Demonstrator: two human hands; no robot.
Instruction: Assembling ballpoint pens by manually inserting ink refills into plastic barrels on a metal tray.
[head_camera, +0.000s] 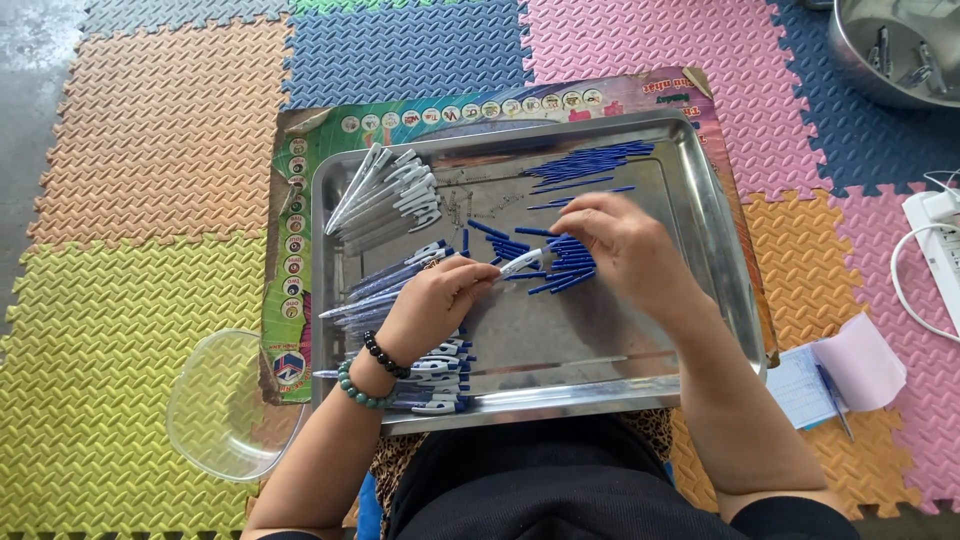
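Observation:
A steel tray (720, 260) lies on a printed poster over foam floor mats. My left hand (432, 305) grips a white pen barrel (520, 263) whose tip points right. My right hand (625, 240) rests fingers-down on a heap of short blue pen parts (565, 275) in the tray's middle. More blue parts (590, 162) lie at the far right of the tray. White and grey pen barrels (385, 195) are stacked at the far left. Assembled blue and white pens (435, 375) lie near my left wrist.
A clear plastic bowl (215, 405) sits on the mat at the tray's left. A metal basin (895, 50) stands at the top right. A white power strip with cable (935, 245) and a notepad with pen (835, 375) lie to the right.

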